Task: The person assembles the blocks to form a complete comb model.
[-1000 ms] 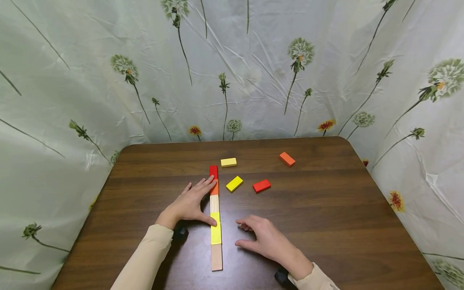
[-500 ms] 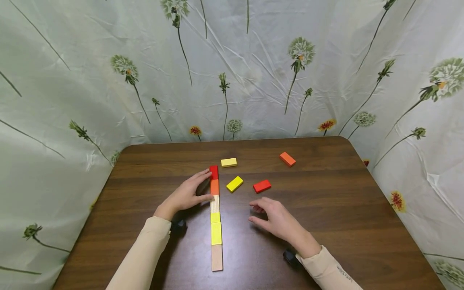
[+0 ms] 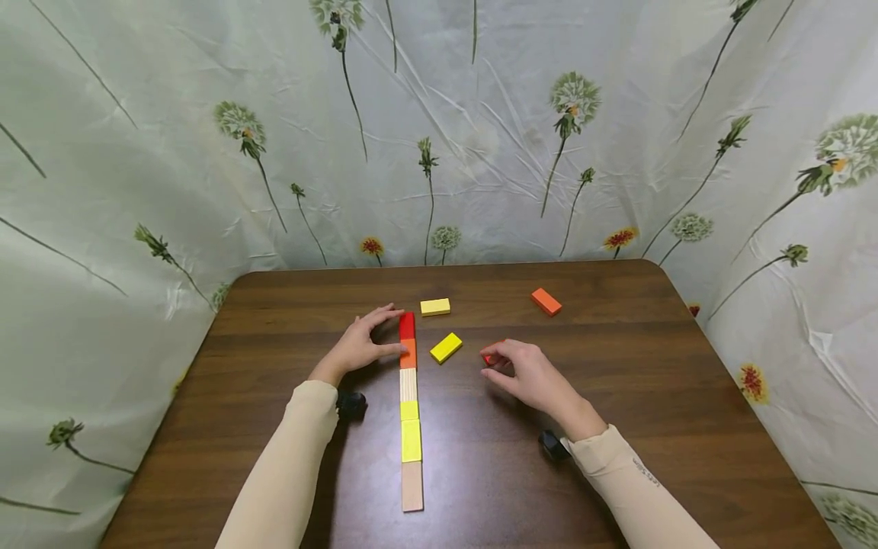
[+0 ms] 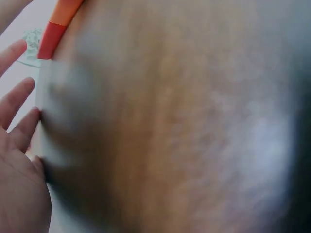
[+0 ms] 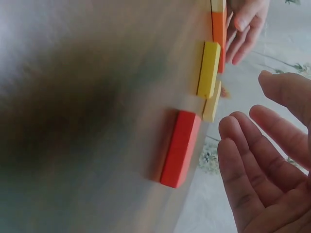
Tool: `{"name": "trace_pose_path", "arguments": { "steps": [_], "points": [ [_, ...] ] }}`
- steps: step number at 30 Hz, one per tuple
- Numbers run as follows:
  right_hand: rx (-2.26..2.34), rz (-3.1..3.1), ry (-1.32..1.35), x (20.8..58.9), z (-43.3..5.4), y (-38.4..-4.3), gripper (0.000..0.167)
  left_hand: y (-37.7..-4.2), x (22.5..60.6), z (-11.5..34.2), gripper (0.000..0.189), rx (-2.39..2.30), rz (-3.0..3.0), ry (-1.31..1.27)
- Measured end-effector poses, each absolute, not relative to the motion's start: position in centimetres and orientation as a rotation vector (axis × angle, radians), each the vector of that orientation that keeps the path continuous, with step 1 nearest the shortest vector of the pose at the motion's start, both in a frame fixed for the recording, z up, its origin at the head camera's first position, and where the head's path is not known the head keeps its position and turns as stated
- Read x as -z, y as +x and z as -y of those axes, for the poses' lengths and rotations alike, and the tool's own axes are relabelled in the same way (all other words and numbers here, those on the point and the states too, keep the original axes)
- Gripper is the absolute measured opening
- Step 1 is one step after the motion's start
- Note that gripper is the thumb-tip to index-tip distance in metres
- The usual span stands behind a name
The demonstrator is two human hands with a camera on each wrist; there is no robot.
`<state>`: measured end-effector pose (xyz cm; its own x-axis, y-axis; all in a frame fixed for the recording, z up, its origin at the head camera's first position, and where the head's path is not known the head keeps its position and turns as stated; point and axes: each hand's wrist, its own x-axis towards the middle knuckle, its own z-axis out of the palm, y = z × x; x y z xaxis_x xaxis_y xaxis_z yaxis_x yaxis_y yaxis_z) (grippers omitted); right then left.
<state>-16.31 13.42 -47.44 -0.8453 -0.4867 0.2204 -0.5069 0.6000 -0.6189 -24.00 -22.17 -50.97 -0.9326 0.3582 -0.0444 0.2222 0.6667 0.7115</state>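
A straight row of flat wooden blocks runs up the table in the head view. From the far end it has a red block [image 3: 407, 326], an orange block [image 3: 409, 358], a pale striped section [image 3: 408, 384], yellow pieces [image 3: 411, 441] and a light wood block [image 3: 412, 486]. My left hand [image 3: 357, 345] lies along the row's left side, thumb at the orange block and fingertips by the red one. My right hand [image 3: 538, 377], fingers relaxed, is over a loose red block [image 5: 180, 148] and partly hides it in the head view; the right wrist view shows nothing in its fingers.
Between row and right hand lies a bright yellow block [image 3: 447, 348]. A pale yellow block [image 3: 435, 307] sits farther back, and a loose orange block [image 3: 546, 302] at the back right. A floral curtain [image 3: 494, 152] hangs behind the wooden table [image 3: 652, 366].
My left hand has slid away from me along the row, from the yellow pieces to its far end. The right hand has moved forward and right to the loose red block.
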Motion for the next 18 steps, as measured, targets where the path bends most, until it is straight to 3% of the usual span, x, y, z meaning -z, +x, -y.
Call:
{"name": "trace_pose_path", "arguments": {
  "steps": [18],
  "points": [
    [-1.057,2.989,0.810,45.4,-10.7,-22.9,0.039,-23.7,51.5,22.4,0.073,-1.121,-2.676,0.484]
  ]
}}
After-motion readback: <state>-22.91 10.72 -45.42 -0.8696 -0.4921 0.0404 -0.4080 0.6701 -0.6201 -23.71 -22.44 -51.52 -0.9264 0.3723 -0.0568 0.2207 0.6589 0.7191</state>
